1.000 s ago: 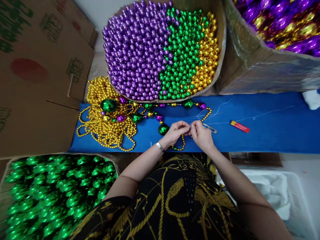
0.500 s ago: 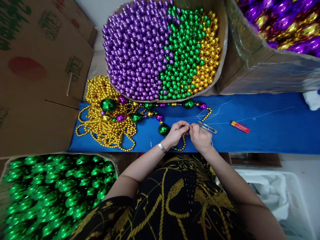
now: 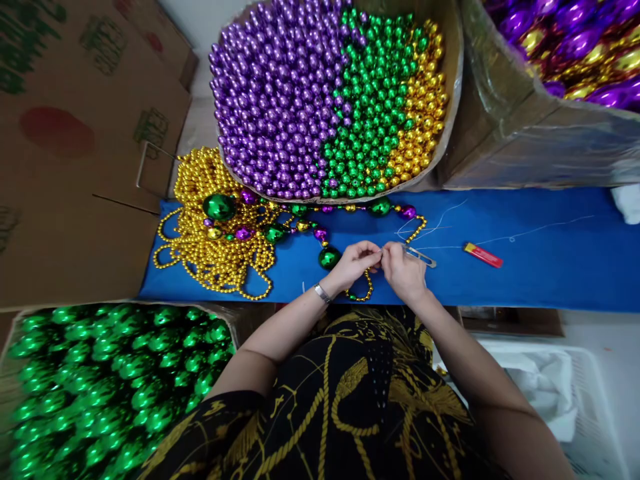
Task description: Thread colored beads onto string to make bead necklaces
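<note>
Two hands pinched together on a bead strand over blue cloth.

Left hand (image 3: 353, 262) and right hand (image 3: 403, 270) meet fingertip to fingertip, both nipping the gold bead strand (image 3: 367, 285), which loops down just below them. Metal snips (image 3: 419, 255) lie just beyond the right hand, a red lighter (image 3: 483, 255) farther right. Beyond the left hand sits a green bauble (image 3: 329, 257), then a gold bead heap (image 3: 215, 233); farthest, a box of mixed beads (image 3: 325, 100).

Blue cloth-covered table (image 3: 550, 273); cardboard boxes (image 3: 75, 167) at left; pale floor (image 3: 600, 327); white basket (image 3: 595, 413) lower right.
</note>
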Motion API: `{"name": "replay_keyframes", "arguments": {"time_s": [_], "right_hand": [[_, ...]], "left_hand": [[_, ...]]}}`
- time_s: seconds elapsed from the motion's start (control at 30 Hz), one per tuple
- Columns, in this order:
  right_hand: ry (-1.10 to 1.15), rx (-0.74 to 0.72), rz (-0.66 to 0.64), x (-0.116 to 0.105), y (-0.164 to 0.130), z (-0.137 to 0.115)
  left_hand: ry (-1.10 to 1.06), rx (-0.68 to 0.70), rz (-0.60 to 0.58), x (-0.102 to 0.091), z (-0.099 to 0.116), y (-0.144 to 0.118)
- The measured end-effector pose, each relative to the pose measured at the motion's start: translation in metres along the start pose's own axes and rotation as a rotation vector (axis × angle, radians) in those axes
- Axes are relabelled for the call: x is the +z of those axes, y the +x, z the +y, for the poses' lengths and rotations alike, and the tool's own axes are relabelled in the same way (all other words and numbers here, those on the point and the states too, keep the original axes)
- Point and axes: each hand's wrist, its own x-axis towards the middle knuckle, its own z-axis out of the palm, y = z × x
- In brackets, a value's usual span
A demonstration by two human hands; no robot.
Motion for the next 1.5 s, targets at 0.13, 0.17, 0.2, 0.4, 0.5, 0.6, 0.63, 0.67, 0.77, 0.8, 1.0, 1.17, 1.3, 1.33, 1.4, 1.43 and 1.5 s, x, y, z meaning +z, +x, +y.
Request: {"name": "replay_keyframes", "arguments": {"time_s": [0.13,0.17,0.2,0.4,0.5,0.6,0.63,0.67,0.77,0.8,1.0,1.17,1.3,1.33,1.4,1.43,1.5], "right_hand": [[0.018,-0.023,-0.043,-0.002,0.002,0.001],[0.024,-0.025,-0.047,-0.002,0.002,0.002],[0.029,-0.025,-0.051,-0.002,0.002,0.002],[0.067,-0.013,-0.044,-0.001,0.002,0.002],[0.087,-0.004,-0.015,-0.001,0.001,0.002],[0.096,0.012,-0.007,-0.001,0.002,0.002],[0.096,0.017,-0.007,-0.001,0.002,0.003],[0.093,0.021,-0.007,-0.001,0.002,0.003],[0.077,0.019,0.001,0.000,0.002,0.003],[0.069,0.014,0.004,-0.001,0.002,0.002],[0.078,0.020,-0.021,-0.006,0.002,-0.001],[0.602,0.190,-0.168,-0.013,0.003,0.004],[1.058,0.368,-0.335,-0.012,0.007,0.008],[1.115,0.398,-0.349,-0.011,0.008,0.008],[1.183,0.426,-0.359,-0.011,0.010,0.007],[1.199,0.426,-0.363,-0.011,0.010,0.006],[1.209,0.419,-0.367,-0.012,0.011,0.006]], "left_hand": [[-0.018,-0.014,-0.015,-0.002,-0.002,0.000],[-0.021,-0.015,-0.022,-0.003,-0.002,0.000],[-0.023,-0.015,-0.028,-0.003,-0.002,0.000],[-0.069,-0.022,-0.035,-0.003,-0.002,0.000],[-0.093,-0.030,-0.031,-0.002,-0.001,0.000],[-0.107,-0.037,-0.033,-0.001,0.000,0.000],[-0.112,-0.038,-0.033,-0.001,0.000,0.000],[-0.116,-0.038,-0.031,-0.001,0.000,0.000],[-0.108,-0.030,-0.026,0.000,-0.001,0.001],[-0.103,-0.027,-0.021,0.000,-0.001,0.001],[-0.041,0.024,-0.004,0.003,-0.002,0.001],[0.016,0.067,-0.004,0.001,-0.002,-0.001],[0.074,0.108,-0.026,-0.001,-0.001,-0.002],[0.097,0.119,-0.037,-0.002,-0.001,-0.002],[0.147,0.136,-0.056,-0.002,0.000,-0.002],[0.168,0.141,-0.064,-0.002,0.001,-0.002],[0.196,0.145,-0.079,-0.002,0.002,-0.002]]}}
